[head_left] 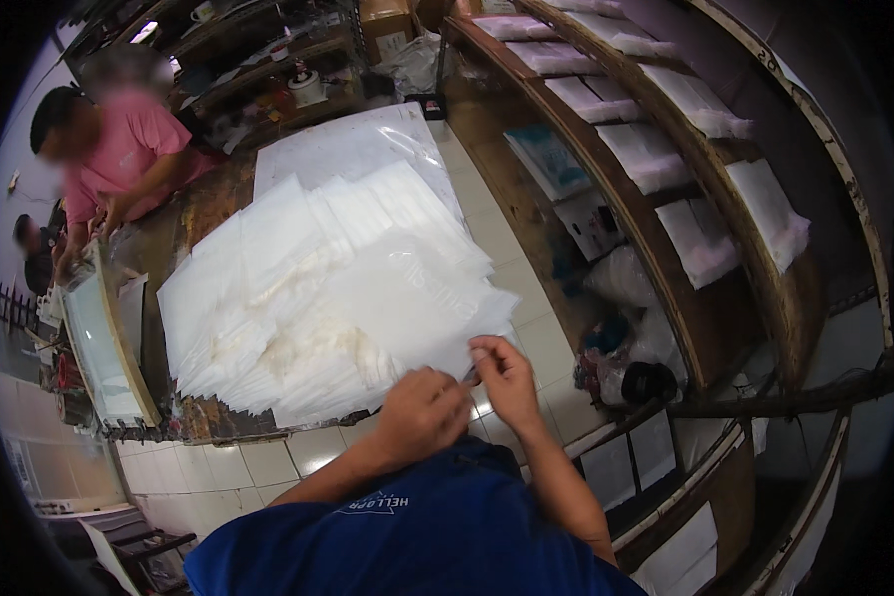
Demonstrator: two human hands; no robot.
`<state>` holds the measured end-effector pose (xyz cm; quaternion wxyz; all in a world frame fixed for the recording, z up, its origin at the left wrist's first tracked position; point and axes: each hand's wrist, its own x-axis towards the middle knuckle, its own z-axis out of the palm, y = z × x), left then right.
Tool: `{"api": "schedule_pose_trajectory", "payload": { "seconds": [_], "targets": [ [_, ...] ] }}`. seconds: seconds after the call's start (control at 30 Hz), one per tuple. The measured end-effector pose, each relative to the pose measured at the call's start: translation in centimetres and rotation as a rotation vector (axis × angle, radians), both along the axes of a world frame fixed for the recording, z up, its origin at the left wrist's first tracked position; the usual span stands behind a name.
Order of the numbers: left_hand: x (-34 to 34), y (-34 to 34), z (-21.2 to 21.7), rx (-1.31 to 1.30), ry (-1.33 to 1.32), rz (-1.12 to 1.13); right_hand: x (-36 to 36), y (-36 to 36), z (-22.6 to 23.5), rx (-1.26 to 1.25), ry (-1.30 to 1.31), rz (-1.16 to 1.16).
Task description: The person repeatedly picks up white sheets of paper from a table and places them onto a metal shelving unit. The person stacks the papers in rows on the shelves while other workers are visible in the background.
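Note:
In front of me a large fanned pile of white, translucent plastic bags (268,248) covers the table. The uppermost bag (407,288) bears faint white lettering, and its near right corner reaches toward my hands. My left hand (425,415) is curled closed just off the table's near edge, its fingertips turned toward the right hand. Close beside it, my right hand (507,385) has thumb and fingers bent together in a pinch by the pile's near right edge. A small dark bit shows between the two hands; what they grip is too small to make out.
A framed screen (104,338) stands at the table's left end, near a person in a pink shirt (134,149). A white board (358,144) lies beneath the pile's far side. On the right, wooden racks (606,149) hold packs of white bags (641,154). Tiled floor (531,288) runs between.

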<state>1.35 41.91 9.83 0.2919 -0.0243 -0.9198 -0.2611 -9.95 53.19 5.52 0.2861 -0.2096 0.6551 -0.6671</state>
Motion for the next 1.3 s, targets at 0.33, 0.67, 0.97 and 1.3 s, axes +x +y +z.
{"api": "schedule_pose_trajectory", "payload": {
  "seconds": [0.33,0.67,0.97,1.3],
  "targets": [
    [-7.5,4.1,-8.1,2.28,-0.335,-0.663,-1.0,12.5,1.6,-0.089,-0.128,-0.349],
    [-17.2,4.7,-7.9,2.432,-0.556,-0.674,-0.2,19.5,-0.9,0.135,-0.034,-0.652],
    [-20.6,4.6,-8.8,2.657,-0.689,-0.531,-2.4,20.8,-0.7,0.22,-0.048,-0.735],
    [-21.2,4.5,-10.9,2.23,-0.586,-0.412,-3.2,26.2,-0.5,0.399,0.016,-0.885]
  ]
}}
